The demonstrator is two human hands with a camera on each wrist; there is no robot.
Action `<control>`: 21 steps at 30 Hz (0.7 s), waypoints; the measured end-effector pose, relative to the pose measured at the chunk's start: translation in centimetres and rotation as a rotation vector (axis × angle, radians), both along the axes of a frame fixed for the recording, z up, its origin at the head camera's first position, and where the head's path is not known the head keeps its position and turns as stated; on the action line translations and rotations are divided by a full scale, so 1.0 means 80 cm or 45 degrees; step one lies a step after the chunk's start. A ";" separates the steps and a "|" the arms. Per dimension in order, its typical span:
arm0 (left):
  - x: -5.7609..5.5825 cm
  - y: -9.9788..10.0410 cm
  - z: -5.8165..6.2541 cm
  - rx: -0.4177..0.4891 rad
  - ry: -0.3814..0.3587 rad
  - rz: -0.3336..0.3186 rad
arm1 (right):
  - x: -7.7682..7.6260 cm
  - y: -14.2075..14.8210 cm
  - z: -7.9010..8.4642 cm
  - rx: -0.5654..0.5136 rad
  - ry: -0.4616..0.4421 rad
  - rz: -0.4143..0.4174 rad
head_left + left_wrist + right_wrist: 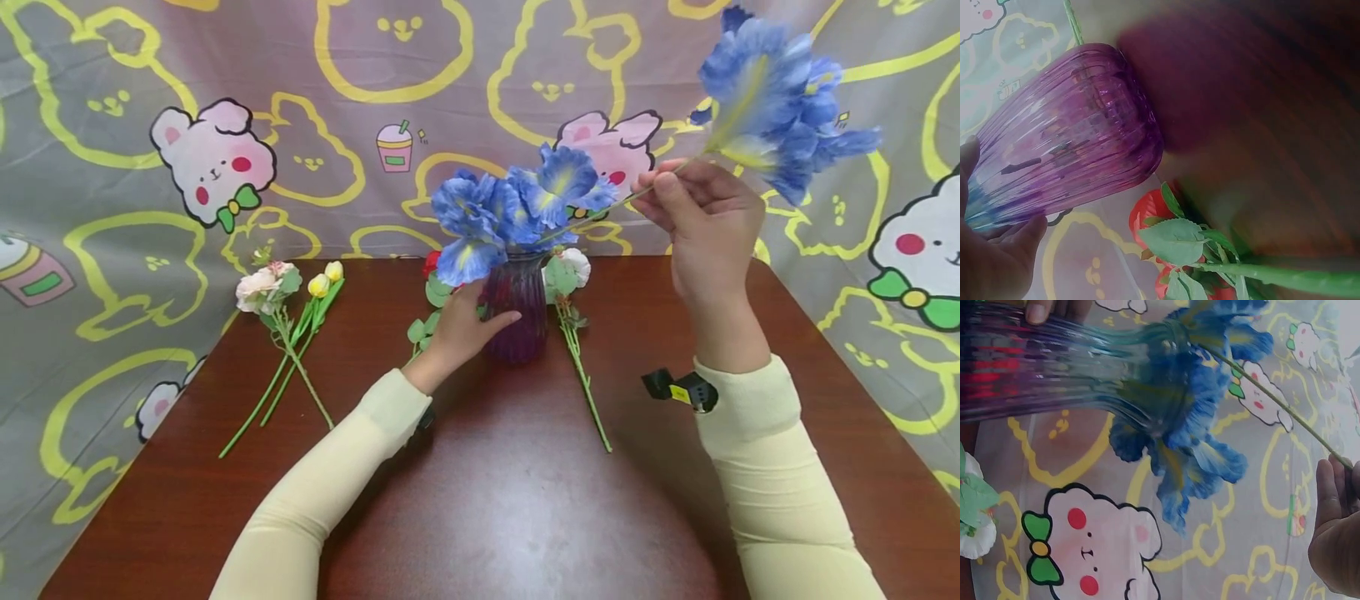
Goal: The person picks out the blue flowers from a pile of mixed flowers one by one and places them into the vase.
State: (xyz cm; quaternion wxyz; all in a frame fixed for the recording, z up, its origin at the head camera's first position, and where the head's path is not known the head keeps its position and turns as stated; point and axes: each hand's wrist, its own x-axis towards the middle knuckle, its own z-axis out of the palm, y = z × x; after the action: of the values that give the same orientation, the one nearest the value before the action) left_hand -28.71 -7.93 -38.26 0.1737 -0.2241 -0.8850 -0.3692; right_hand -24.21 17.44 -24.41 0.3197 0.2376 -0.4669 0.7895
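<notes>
A ribbed purple glass vase [517, 321] stands upright on the table, its rim tinted teal in the right wrist view. My left hand [459, 333] grips its side, thumb in front; the other fingers are mostly hidden behind the glass. Blue artificial irises [480, 217] spread over the vase's mouth. Up to the right, my right hand [716, 221] pinches the thin green stem [1285, 409] of another blue iris [772, 100] just below its bloom. That stem slants down left to the vase's mouth; whether its tip is inside I cannot tell.
Left on the brown table [510, 500] lie a pale pink flower [262, 287] and yellow tulips [319, 286]. Red flowers [1149, 212] lie beside the vase, partly behind my left hand. A white flower [576, 265] lies right of it. A patterned curtain [450, 50] hangs behind.
</notes>
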 end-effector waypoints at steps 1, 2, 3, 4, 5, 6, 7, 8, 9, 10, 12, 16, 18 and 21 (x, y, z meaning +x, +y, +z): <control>0.000 0.000 0.000 -0.002 0.003 -0.002 | -0.001 -0.002 -0.001 -0.001 -0.014 0.024; -0.001 0.000 0.001 -0.006 0.009 -0.002 | -0.003 -0.005 -0.003 -0.008 -0.031 0.046; -0.001 0.000 0.001 -0.008 0.014 -0.004 | -0.004 -0.007 -0.004 0.021 -0.033 0.042; -0.001 0.000 0.001 -0.011 0.018 -0.004 | -0.005 -0.010 -0.006 0.016 -0.049 0.063; -0.001 -0.001 0.002 -0.013 0.024 -0.006 | -0.006 -0.013 -0.007 0.010 -0.067 0.088; -0.001 -0.001 0.002 -0.013 0.027 -0.008 | -0.007 -0.017 -0.009 0.028 -0.074 0.087; 0.000 -0.001 0.003 -0.014 0.031 -0.011 | -0.007 -0.020 -0.010 0.041 -0.086 0.091; 0.000 -0.001 0.003 -0.016 0.034 -0.012 | -0.007 -0.024 -0.011 0.064 -0.100 0.084; 0.001 -0.001 0.003 -0.017 0.034 -0.013 | -0.007 -0.027 -0.012 0.073 -0.122 0.097; 0.001 -0.001 0.003 -0.020 0.036 -0.012 | -0.007 -0.031 -0.013 0.063 -0.136 0.123; 0.001 -0.001 0.003 -0.026 0.036 -0.009 | -0.008 -0.037 -0.015 0.097 -0.133 0.127; 0.001 -0.001 0.003 -0.035 0.042 -0.008 | -0.011 -0.046 -0.020 0.186 -0.104 0.086; 0.001 0.000 0.003 -0.035 0.046 -0.009 | -0.012 -0.050 -0.023 0.256 -0.112 0.028; 0.001 0.000 0.003 -0.036 0.046 -0.008 | -0.014 -0.055 -0.029 0.348 -0.123 -0.046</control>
State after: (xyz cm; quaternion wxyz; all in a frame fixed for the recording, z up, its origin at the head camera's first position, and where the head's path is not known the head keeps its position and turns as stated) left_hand -28.65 -7.91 -37.99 0.1855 -0.2360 -0.8861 -0.3532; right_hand -25.31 13.04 -26.74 0.2757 0.2323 -0.5892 0.7231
